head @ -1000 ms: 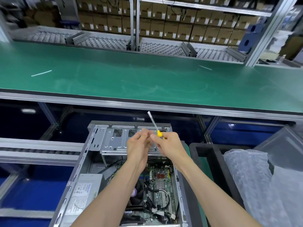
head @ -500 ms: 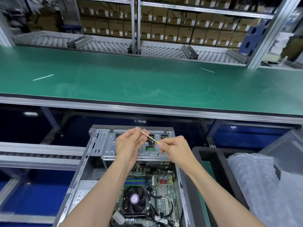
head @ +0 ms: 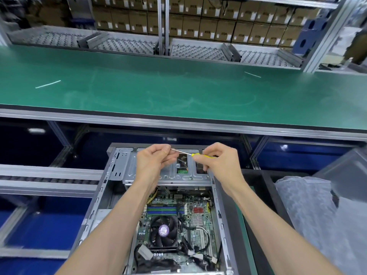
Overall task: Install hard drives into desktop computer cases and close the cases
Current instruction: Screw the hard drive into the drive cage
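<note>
Change: both hands have been lowering over the drive cage, and the screwdriver (head: 190, 153), pointing up and away a second ago, is now lying nearly level between them.
Screwdriver: thin bright steel shaft, yellow plastic handle; long axis is running left to right, tip toward the left hand.
Right hand (head: 218, 161): pinching the yellow handle, fingers curled round it.
Left hand (head: 153, 161): fingertips are closing on the shaft's tip; whether a screw is held there cannot be told.
Drive cage (head: 127, 167): pressed grey sheet metal with punched holes, lying directly below both hands at the case's far end; the hard drive itself cannot be made out.
Desktop case (head: 97, 199): lying open, lid off; motherboard (head: 198, 219) and round black cooler fan (head: 163, 230) are showing nearer the person.
Surroundings: green conveyor belt (head: 178, 92) is running beyond; crinkled bubble wrap (head: 317, 215) is sitting at right.
</note>
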`<action>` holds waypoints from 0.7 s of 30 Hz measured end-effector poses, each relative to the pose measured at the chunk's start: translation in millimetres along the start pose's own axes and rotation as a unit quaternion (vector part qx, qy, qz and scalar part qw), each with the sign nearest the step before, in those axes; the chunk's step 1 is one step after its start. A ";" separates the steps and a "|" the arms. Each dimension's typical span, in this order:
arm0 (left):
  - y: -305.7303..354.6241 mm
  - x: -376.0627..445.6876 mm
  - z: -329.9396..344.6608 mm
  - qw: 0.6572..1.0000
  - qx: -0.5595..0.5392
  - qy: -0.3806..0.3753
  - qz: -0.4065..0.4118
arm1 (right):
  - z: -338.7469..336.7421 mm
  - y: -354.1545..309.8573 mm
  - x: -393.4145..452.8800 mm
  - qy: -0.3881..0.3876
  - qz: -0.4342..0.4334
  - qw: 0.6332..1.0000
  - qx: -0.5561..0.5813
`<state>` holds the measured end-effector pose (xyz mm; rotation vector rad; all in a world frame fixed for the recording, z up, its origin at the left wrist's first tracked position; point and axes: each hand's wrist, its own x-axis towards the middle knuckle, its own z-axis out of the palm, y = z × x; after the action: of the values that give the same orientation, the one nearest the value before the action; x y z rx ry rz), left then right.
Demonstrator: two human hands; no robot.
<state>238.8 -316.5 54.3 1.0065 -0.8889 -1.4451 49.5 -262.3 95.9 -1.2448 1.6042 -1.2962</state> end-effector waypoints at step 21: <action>-52.9 -67.8 -6.1 0.970 0.154 0.172 -0.076 | 7.2 -17.6 42.8 -0.023 -0.100 0.975 -0.198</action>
<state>227.7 -243.3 10.1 1.5351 -0.8056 -1.2240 48.5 -305.9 113.0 -1.7037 1.7979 -1.0846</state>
